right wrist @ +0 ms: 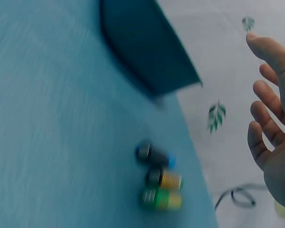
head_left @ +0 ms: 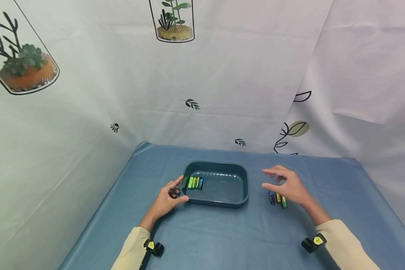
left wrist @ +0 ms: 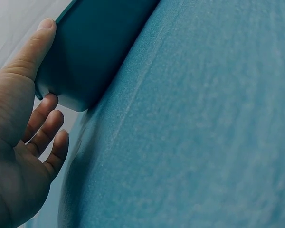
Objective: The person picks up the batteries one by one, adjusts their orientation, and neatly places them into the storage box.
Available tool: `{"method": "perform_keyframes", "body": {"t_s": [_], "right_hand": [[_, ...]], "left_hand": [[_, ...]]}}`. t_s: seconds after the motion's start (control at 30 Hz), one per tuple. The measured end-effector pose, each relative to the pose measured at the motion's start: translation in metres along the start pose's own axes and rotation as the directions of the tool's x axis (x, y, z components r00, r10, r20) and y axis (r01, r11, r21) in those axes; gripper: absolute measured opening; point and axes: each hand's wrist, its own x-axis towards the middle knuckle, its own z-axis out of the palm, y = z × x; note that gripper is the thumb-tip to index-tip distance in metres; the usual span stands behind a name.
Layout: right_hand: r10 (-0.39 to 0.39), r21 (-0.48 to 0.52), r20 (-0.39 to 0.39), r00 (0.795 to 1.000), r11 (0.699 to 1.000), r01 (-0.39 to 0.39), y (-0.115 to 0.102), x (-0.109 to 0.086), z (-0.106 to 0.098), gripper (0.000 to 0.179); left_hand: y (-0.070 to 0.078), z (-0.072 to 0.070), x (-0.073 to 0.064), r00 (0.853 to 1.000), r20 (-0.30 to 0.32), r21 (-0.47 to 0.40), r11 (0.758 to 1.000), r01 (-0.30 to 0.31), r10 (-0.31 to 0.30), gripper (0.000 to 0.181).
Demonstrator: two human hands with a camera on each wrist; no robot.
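Observation:
A dark teal rectangular dish (head_left: 222, 204) sits on the cloth. Inside, at its left end, several batteries (head_left: 194, 183) stand side by side in a row, mostly green with a dark blue one at the right. My left hand (head_left: 165, 200) holds the dish by its left end, thumb on the near corner and index finger at the left rim. To the right of the dish, my right hand (head_left: 288, 185) is raised with fingers spread and holds nothing. Below it lie three batteries: a dark blue one (right wrist: 154, 156), a black-and-gold one (right wrist: 165, 179) and a green one (right wrist: 162, 199).
A blue cloth (head_left: 206, 240) covers the table. White fabric (head_left: 222, 75) printed with plants hangs behind it and along the sides. Each wrist wears a small black camera, one on the left (head_left: 157, 249) and one on the right (head_left: 309, 245).

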Motion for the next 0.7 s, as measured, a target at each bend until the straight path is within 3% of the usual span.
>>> {"method": "perform_keyframes", "body": {"t_s": [0.3, 0.7], "right_hand": [[0.030, -0.072, -0.025, 0.999, 0.997, -0.031, 0.035, -0.038, -0.022, 0.045], [0.154, -0.195, 0.022, 0.988, 0.970, -0.146, 0.053, -0.064, -0.026, 0.051]], "left_hand": [[0.000, 0.000, 0.001, 1.000, -0.008, 0.000, 1.000, -0.016, 0.016, 0.082], [0.001, 0.001, -0.002, 1.000, -0.005, -0.018, 1.000, -0.007, 0.007, 0.082]]}}
